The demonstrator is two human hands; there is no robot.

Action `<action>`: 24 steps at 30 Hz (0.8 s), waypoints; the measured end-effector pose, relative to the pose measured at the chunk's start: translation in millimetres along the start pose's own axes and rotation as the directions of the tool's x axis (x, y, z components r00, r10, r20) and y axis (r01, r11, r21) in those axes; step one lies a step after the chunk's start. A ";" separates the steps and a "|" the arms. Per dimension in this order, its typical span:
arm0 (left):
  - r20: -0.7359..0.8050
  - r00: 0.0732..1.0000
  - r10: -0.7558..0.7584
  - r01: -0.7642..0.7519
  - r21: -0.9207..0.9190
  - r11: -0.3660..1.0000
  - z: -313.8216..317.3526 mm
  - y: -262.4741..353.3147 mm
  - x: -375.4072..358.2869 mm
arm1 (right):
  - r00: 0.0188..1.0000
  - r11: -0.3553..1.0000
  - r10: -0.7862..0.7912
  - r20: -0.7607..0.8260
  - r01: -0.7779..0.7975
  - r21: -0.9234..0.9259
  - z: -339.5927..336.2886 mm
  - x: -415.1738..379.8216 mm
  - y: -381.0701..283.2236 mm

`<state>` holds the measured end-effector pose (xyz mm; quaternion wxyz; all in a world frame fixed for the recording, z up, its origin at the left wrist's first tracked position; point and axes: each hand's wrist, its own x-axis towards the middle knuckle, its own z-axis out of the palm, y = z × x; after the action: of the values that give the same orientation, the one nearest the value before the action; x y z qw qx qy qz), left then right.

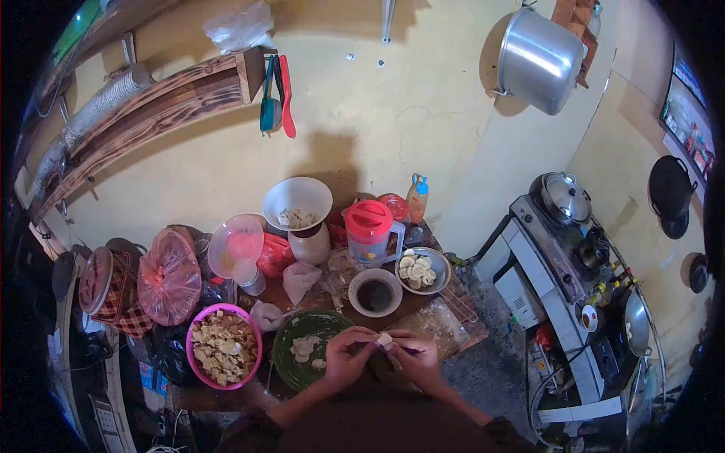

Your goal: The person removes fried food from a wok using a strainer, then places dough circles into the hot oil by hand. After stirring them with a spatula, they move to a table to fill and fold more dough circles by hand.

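My left hand [346,355] and my right hand [415,356] meet over the near edge of a low wooden table [445,321]. Together they pinch a small pale piece of dough [384,340] between the fingertips. Just left of my left hand sits a green bowl [291,332] with a few pale pieces in it. Further left a pink bowl [198,366] is heaped with pale chips. Beyond my hands stand a white bowl [375,293] of dark filling and a metal bowl [440,266] holding folded dumplings.
A red-lidded jug [370,230], a white bowl [298,200] on a jar, plastic bags and bottles crowd the table's back. A gas stove [563,249] with pots stands at the right. A large steel pot [538,60] hangs on the yellow wall; a wooden shelf [151,106] is mounted at upper left.
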<state>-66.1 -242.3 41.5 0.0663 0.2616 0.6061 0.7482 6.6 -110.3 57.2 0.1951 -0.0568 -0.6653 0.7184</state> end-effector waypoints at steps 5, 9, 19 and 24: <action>0.090 0.995 -0.050 0.039 0.121 0.992 -0.7 -0.7 -6.1 | 0.999 0.998 -0.045 0.020 0.046 -0.041 -12.4 3.5 16.3; 0.120 0.993 -0.010 0.009 0.006 1.000 9.7 15.1 -4.9 | 0.982 0.983 -0.166 -0.087 0.158 -0.089 -10.2 2.3 24.3; 0.022 0.954 -0.299 0.299 -0.108 0.948 2.6 -5.3 -1.4 | 0.915 0.842 -0.395 0.079 0.395 -0.368 -7.4 3.8 25.5; 0.030 0.999 0.010 -0.020 0.335 0.942 -6.7 -3.4 4.7 | 0.963 0.931 0.263 0.057 -0.269 0.249 2.8 1.5 16.3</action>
<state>-74.0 -245.4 38.9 0.0235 0.2840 0.7216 0.6310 1.0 -113.0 41.9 0.0941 -0.1127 -0.5560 0.8181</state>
